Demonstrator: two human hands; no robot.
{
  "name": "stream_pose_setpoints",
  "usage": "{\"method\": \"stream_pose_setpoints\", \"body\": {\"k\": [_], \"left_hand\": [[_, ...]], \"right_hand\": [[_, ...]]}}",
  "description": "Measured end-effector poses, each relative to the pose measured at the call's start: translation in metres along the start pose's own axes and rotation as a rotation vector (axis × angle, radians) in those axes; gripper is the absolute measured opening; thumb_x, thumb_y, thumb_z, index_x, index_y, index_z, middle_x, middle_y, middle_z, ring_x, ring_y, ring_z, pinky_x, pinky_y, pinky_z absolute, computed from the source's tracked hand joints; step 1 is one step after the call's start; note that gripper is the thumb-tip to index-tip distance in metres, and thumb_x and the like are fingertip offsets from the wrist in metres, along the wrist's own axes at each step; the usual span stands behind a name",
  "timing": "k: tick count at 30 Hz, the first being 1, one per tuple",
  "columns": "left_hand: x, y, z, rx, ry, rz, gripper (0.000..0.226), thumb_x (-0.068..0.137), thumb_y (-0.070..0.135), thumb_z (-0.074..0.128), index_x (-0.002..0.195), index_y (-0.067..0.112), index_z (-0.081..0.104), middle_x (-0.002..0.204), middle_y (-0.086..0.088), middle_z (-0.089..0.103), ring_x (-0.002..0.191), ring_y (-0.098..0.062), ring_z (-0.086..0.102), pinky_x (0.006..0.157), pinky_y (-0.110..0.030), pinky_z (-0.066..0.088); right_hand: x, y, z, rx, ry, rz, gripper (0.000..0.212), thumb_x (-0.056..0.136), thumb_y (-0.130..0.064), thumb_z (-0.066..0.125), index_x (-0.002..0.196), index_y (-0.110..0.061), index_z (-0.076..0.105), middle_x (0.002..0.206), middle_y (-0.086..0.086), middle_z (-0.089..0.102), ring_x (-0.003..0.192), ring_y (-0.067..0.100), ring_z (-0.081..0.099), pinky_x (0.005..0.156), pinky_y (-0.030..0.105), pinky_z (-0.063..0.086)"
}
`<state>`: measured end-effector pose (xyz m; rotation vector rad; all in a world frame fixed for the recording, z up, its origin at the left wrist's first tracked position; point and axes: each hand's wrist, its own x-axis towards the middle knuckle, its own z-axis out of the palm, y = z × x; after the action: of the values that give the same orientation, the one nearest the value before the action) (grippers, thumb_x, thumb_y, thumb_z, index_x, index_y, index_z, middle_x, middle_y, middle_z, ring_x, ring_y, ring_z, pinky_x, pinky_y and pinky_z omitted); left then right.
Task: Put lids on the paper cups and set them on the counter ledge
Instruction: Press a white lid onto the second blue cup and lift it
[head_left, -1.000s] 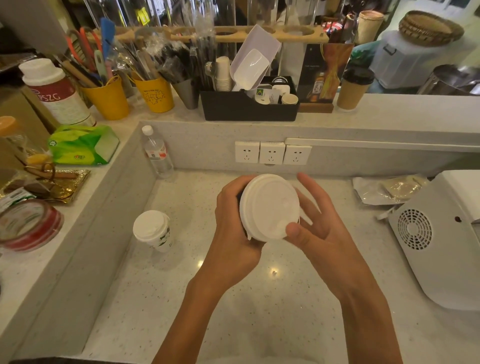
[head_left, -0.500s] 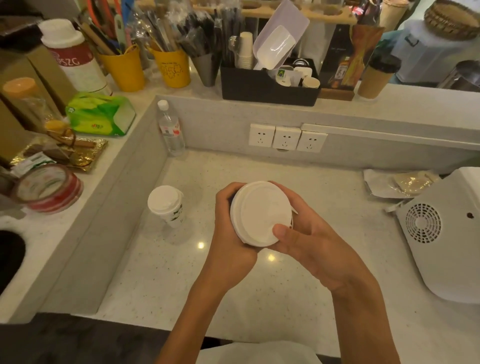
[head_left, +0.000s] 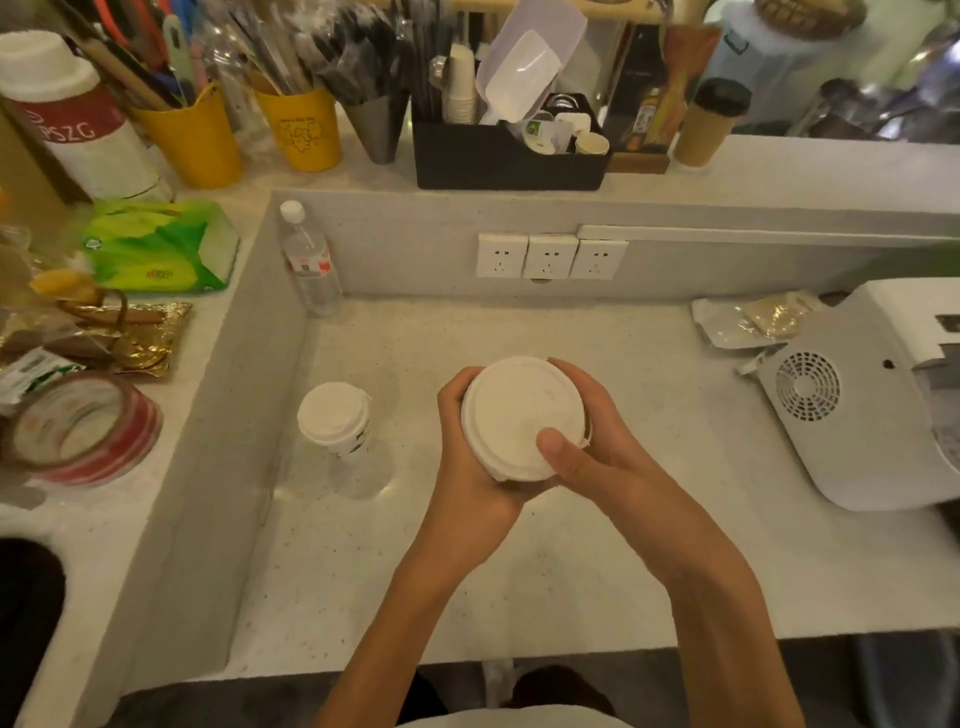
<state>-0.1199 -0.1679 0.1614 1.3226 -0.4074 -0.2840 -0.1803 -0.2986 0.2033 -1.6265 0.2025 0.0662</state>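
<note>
Both hands hold one paper cup above the lower counter, and its white lid faces the camera. My left hand wraps the cup's side from the left; the cup body is almost wholly hidden. My right hand grips the right side, with its thumb pressing on the lid's near edge. A second paper cup with a white lid stands on the lower counter to the left. On the raised counter ledge at the back stands a brown paper cup with a black lid.
A water bottle stands in the back-left corner. A white appliance fills the right side, with foil packets behind it. On the ledge are a black organizer, yellow cups, a tissue pack and a tape roll.
My right hand has closed around the cup and its thumb now presses the lid's near edge. The cup sits lower in view as the camera tilted down and drew back.
</note>
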Motion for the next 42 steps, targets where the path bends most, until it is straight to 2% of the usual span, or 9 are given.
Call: {"method": "stream_pose_setpoints", "body": {"k": [5,14,17,20,22,27,30,34,42], "left_hand": [[-0.009,-0.007,0.003,-0.147,0.065,-0.074,0.080,0.076,-0.015,0.074,0.124,0.036,0.036,0.118,0.026,0.056,0.112,-0.001,0.058,0.071,-0.031,0.062],[-0.003,-0.004,0.026,-0.013,-0.071,-0.253,0.078,0.082,0.002,0.076,0.132,0.042,0.031,0.131,0.020,0.051,0.115,-0.006,0.059,0.072,-0.019,0.059],[0.007,0.004,0.034,0.182,-0.182,-0.396,0.080,0.084,0.023,0.075,0.141,0.033,0.021,0.125,0.006,0.059,0.085,-0.005,0.070,0.051,-0.012,0.052],[0.010,0.008,0.043,0.176,-0.266,-0.396,0.088,0.074,0.040,0.076,0.144,0.043,0.021,0.124,0.014,0.060,0.094,0.000,0.069,0.054,-0.015,0.052],[0.011,0.010,0.052,0.051,-0.212,-0.394,0.087,0.070,0.054,0.071,0.145,0.043,0.027,0.129,0.012,0.057,0.100,-0.005,0.068,0.064,-0.026,0.056],[0.015,-0.007,0.098,-0.082,-0.046,-0.368,0.080,0.076,0.061,0.066,0.144,0.050,0.025,0.134,0.011,0.057,0.104,-0.010,0.070,0.085,-0.039,0.059],[0.014,-0.018,0.128,-0.010,0.128,-0.269,0.083,0.078,0.049,0.072,0.141,0.057,0.019,0.134,0.014,0.051,0.105,-0.004,0.067,0.076,-0.022,0.061],[0.014,-0.027,0.153,0.156,0.168,-0.157,0.099,0.083,0.020,0.075,0.145,0.057,0.007,0.141,0.013,0.034,0.113,0.006,0.057,0.071,-0.011,0.056],[0.024,-0.025,0.159,0.045,0.204,-0.210,0.079,0.075,0.048,0.065,0.145,0.043,0.029,0.130,0.016,0.050,0.103,0.012,0.058,0.070,-0.007,0.053]], "right_hand": [[-0.008,0.000,0.026,0.122,0.180,0.018,0.064,0.084,-0.040,0.067,0.142,-0.043,0.041,0.139,-0.017,0.055,0.129,0.009,0.052,0.108,0.043,0.045],[-0.011,0.007,-0.003,0.065,0.252,0.109,0.081,0.075,-0.065,0.069,0.143,-0.058,0.027,0.138,-0.029,0.049,0.124,-0.008,0.051,0.096,0.022,0.045],[-0.006,0.012,-0.014,-0.010,0.264,0.115,0.102,0.064,-0.060,0.074,0.147,-0.053,0.016,0.147,-0.012,0.042,0.127,0.012,0.052,0.085,0.021,0.056],[0.000,0.016,-0.042,0.170,0.227,0.087,0.084,0.075,-0.059,0.072,0.146,-0.041,0.031,0.140,-0.002,0.058,0.114,0.018,0.067,0.089,0.035,0.059],[0.001,0.019,-0.070,0.342,0.106,0.105,0.065,0.086,-0.057,0.061,0.141,-0.026,0.048,0.134,0.008,0.064,0.118,0.028,0.065,0.101,0.049,0.050],[0.005,0.028,-0.109,0.420,0.005,0.194,0.060,0.092,-0.063,0.041,0.127,-0.022,0.067,0.125,0.007,0.071,0.114,0.024,0.068,0.091,0.040,0.058],[0.010,0.032,-0.113,0.229,0.138,0.125,0.053,0.078,-0.070,0.044,0.116,-0.042,0.069,0.108,-0.011,0.077,0.095,0.010,0.075,0.072,0.027,0.062],[0.009,0.038,-0.124,0.140,0.089,0.082,0.068,0.078,-0.070,0.047,0.139,-0.038,0.047,0.125,-0.006,0.069,0.101,0.014,0.073,0.084,0.034,0.062],[0.022,0.037,-0.156,0.517,0.117,0.207,0.052,0.091,-0.062,0.040,0.102,-0.027,0.077,0.102,0.008,0.079,0.084,0.023,0.078,0.059,0.034,0.061]]}}
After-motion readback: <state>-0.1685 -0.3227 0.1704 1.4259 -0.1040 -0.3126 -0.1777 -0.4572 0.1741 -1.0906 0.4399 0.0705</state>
